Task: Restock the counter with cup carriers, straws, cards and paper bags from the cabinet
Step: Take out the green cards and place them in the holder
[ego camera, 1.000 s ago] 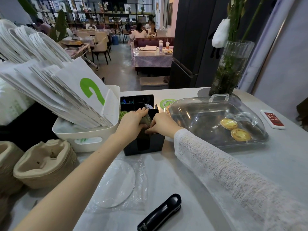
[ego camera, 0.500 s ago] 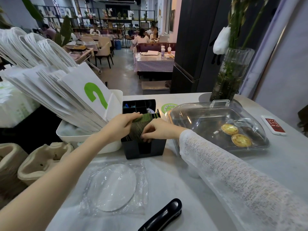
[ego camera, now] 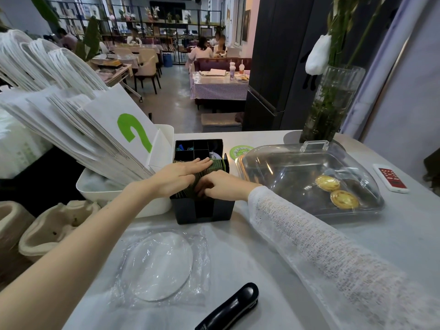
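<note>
A black divided organiser box (ego camera: 202, 211) stands on the grey counter, holding a row of dark green-edged cards (ego camera: 217, 166). My left hand (ego camera: 178, 175) lies flat on top of the cards with fingers straight. My right hand (ego camera: 220, 185) has its fingers curled down into the row of cards at the box's near end. White paper bags (ego camera: 102, 129) with a green mark lean in a white tub (ego camera: 152, 207) to the left. Brown pulp cup carriers (ego camera: 54, 225) are stacked at the near left.
A clear lidded tray (ego camera: 309, 177) with two egg tarts sits right of the box. A round disc in plastic wrap (ego camera: 158, 265) and a black stapler (ego camera: 232, 308) lie in front. A white and red device (ego camera: 391, 178), a glass vase (ego camera: 331, 103) stand further right.
My left hand went from gripping the cards' near end to lying flat across their tops. The right hand stayed at the near end of the row. The view shifted slightly.
</note>
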Available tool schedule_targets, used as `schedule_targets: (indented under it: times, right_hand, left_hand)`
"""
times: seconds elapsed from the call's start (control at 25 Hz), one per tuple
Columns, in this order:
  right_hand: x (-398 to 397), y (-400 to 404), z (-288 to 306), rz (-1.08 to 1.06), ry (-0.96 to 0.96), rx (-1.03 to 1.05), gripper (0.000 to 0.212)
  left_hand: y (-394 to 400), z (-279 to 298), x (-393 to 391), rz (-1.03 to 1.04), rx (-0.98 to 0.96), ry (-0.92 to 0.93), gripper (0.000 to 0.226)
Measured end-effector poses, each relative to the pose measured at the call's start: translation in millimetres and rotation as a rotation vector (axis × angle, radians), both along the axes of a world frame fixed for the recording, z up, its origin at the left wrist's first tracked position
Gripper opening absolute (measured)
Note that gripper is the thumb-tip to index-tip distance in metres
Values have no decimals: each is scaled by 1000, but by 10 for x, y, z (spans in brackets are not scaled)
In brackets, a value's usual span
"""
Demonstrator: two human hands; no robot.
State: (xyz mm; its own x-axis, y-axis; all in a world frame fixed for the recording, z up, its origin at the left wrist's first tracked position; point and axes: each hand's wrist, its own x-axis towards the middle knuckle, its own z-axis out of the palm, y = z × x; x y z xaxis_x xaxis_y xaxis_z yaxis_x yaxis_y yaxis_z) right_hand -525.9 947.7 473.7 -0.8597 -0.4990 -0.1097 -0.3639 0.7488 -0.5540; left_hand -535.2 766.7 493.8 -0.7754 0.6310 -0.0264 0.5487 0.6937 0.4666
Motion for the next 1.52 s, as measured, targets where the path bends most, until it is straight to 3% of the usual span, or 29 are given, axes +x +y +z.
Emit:
schedule_targets:
  times: [0.2,0.36,0.44,0.56,0.68,0.84,1.0,1.2,1.52]
  right_hand:
    - [132,65,99,-42,41,-188,34]
    - [245,216,202,-299,477,-333,33]
    - [213,281,245,-397,595,-321,28]
    - [141,312,221,-393,462,-140,30]
    - [168,254,117,-378,335,-167,35]
    - [199,200,55,-332,410,-119,44]
    - [210,154,92,-274,362,-21,54]
    - [218,180,119,-238,405,150,53]
    - [224,147,105,-200,420,187,54]
  left_hand:
    - [11,-16,37,7,5,63,64]
    - [-42,-24,102,211,28,223,54]
    - [-112,16,120,252,-9,231,52]
    - [-142,63,120,179,-128,181,54]
    - [-99,76,78,142,-139,138,56]
    - [13,50,35,98,-128,118,59]
    - [174,21,8,75,-127,143,60]
    - [73,8,6,36,-227,184,62]
    - [-36,4,37,30,-197,180,63]
